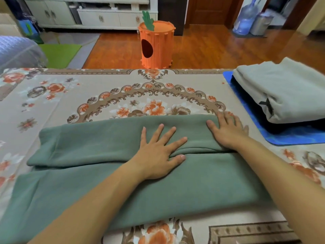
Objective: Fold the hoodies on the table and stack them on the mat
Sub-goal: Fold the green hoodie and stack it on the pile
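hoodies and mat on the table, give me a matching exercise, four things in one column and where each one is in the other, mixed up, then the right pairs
Things
1. green hoodie
2. pale grey hoodie
3. blue mat
4. black garment

Places
A. on the floor beyond the table: no match among 1 to 4? No, drop this: see pairs
B. top of the pile
C. under both flat hands, mid-table
D. sandwiched in the pile
E. bottom of the pile, on the tablecloth

Pairs: 1-C, 2-B, 3-E, 4-D. A is a spare and fits the orange carrot bin. The left hand and right hand press the green hoodie.
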A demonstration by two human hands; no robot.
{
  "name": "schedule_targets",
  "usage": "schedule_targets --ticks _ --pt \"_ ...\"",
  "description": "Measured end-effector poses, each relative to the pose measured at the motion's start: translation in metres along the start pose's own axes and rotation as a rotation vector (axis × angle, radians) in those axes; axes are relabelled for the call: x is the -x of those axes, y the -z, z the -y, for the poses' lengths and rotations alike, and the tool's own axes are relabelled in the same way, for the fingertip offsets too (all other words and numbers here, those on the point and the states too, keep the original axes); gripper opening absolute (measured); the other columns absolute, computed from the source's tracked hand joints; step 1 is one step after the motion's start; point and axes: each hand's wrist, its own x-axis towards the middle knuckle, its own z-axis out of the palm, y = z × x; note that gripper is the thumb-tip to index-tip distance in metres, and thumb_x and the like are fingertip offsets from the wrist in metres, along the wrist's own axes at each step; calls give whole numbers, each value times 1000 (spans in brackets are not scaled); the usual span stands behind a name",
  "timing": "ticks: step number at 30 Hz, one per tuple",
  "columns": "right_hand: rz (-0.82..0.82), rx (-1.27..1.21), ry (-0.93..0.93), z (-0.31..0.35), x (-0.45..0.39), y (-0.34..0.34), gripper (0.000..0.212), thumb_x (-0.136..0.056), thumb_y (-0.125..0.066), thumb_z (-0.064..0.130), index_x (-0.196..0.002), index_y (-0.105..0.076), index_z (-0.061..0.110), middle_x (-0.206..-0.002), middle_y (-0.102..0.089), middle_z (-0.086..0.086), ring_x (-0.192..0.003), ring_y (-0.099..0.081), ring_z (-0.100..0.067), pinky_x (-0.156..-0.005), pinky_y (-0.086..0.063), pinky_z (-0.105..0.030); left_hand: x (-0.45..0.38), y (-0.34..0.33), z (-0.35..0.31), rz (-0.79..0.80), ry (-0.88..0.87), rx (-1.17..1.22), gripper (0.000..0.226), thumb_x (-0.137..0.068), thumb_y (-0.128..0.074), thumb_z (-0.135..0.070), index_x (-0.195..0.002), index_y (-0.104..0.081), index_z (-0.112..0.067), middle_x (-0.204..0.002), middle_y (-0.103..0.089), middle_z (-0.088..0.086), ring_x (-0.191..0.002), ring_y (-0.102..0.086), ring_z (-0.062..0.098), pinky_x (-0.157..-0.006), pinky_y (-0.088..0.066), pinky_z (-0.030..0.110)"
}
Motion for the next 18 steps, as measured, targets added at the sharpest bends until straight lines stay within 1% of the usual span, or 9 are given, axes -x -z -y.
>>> schedule_targets --ticks 2,3,6,8,10,12,13,16,18 --pt "-18 62 -75 4 -2 10 74 -95 -11 72 -159 2 37 -168 9 4 -154 11 -30 -119 6 -62 -2 1 0 39 -4 33 62 -94 -15 -78 -152 0 -62 -167 16 -17 -152 27 19 -114 20 67" --pt "-86 121 -77 14 1 18 72 -98 -14 67 -160 -1 33 -168 9 0 -153 11 -33 -119 7 -62 -4 2 1 54 -1 42 62 -94 -17 -78 -152 0 -63 -167 16 -17 -152 27 19 -114 20 67" --pt "-388 111 183 60 19 18 63 -103 -23 54 -159 -9 30 -168 5 -4 -153 11 -32 -120 9 -56 -6 3 2 68 10 42 62 -95 -18 -77 -151 2 -63 -167 17 -17 -152 27 19 -114 20 66" --pt "-325 49 323 78 31 -6 63 -102 -19 57 -159 -9 32 -168 1 -2 -154 9 -29 -122 10 -53 -4 4 -1 69 13 47 64 -95 -20 -76 -153 1 -59 -168 16 -16 -153 26 19 -115 19 66" --pt "-220 66 304 77 36 -32 67 -100 -15 60 -160 -7 31 -168 -1 -3 -154 8 -26 -122 9 -52 1 13 -3 114 2 106 65 -98 -25 -72 -157 -7 -53 -169 11 -13 -154 22 17 -118 17 63" --pt "-229 78 290 72 31 -40 68 -99 -15 61 -160 -7 31 -168 -2 -3 -154 8 -26 -122 9 -51 12 32 9 130 26 256 62 -100 -27 -68 -158 -19 -45 -170 0 -8 -156 11 17 -123 10 56" --pt "-238 85 293 71 31 -39 68 -99 -14 61 -160 -7 31 -168 -2 -3 -154 7 -26 -123 9 -51 21 42 21 87 52 278 64 -99 -23 -70 -158 -21 -44 -170 -5 -7 -156 6 18 -125 6 53" --pt "-266 85 306 71 31 -39 68 -99 -13 61 -160 -8 32 -168 -3 -2 -154 7 -25 -123 9 -50 63 56 87 -108 218 30 84 -81 3 -81 -158 -12 -48 -170 1 -5 -156 9 22 -126 3 51" --pt "-268 84 304 71 32 -39 68 -99 -13 61 -160 -9 32 -168 -4 -2 -154 6 -25 -123 9 -50 103 42 133 -74 415 -55 91 -73 15 -88 -156 0 -54 -170 10 -6 -156 13 22 -125 4 52"
